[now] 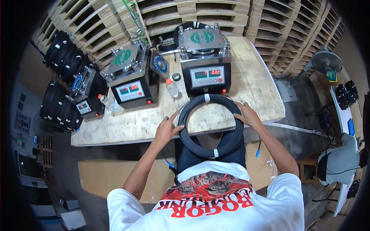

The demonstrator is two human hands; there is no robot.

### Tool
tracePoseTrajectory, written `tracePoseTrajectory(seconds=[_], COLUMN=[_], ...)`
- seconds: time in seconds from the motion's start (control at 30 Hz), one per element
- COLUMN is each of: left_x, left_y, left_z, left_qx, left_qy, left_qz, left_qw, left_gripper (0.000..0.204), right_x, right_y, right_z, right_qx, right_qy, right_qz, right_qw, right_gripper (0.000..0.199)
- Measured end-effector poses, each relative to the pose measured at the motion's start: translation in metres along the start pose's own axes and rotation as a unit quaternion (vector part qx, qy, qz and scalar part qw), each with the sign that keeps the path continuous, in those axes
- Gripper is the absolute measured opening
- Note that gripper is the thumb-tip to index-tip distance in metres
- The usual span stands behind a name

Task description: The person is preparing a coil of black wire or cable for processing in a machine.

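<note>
A large black coil of cable (192, 143), bound with white ties, lies half on the wooden table (254, 88) and half over my lap. My left hand (168, 129) grips its left side. My right hand (246, 114) rests on its right side with fingers spread over the ring. Just beyond the coil stands a black-and-steel machine (206, 57) with red digital readouts. A loose cable end with a blue connector (257, 153) hangs by my right forearm, and another blue connector (170, 164) hangs by my left.
Two more similar machines (131, 77) (86, 90) stand to the left, with a small clear bottle (172, 87) and a black tape roll (176, 76) between. Stacks of black coils (61, 50) sit far left. Wooden pallets (285, 27) lie behind. A fan (325, 59) and a seated person (339, 161) are at right.
</note>
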State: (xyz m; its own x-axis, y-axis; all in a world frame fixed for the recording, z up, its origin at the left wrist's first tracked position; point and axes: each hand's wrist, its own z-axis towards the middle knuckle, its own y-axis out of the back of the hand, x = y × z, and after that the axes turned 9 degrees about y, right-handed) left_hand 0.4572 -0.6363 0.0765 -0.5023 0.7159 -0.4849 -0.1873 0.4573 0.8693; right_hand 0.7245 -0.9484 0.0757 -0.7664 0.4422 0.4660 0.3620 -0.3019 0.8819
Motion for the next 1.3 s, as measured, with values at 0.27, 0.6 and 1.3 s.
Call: tracePoseTrajectory(seconds=[0.27, 0.6, 1.3], left_x=[0.043, -0.072, -0.159], left_y=[0.037, 0.150, 0.166], left_z=[0.041, 0.183, 0.255], left_qx=[0.109, -0.015, -0.081], left_qy=[-0.046, -0.066, -0.051], left_qz=[-0.039, -0.201, -0.234], left_qw=[0.992, 0.977, 0.968], left_gripper=[0.066, 0.048, 0.032], right_x=[-0.087, -0.063, 0.058], right_y=[0.015, 0.178, 0.195], right_z=[0.039, 0.221, 0.360], right_qx=[0.114, -0.002, -0.098], right_qy=[0.017, -0.002, -0.011], right_qz=[0.142, 0.313, 0.667], right_qw=[0.983, 0.950, 0.738], right_gripper=[0.056, 0.040, 0.018])
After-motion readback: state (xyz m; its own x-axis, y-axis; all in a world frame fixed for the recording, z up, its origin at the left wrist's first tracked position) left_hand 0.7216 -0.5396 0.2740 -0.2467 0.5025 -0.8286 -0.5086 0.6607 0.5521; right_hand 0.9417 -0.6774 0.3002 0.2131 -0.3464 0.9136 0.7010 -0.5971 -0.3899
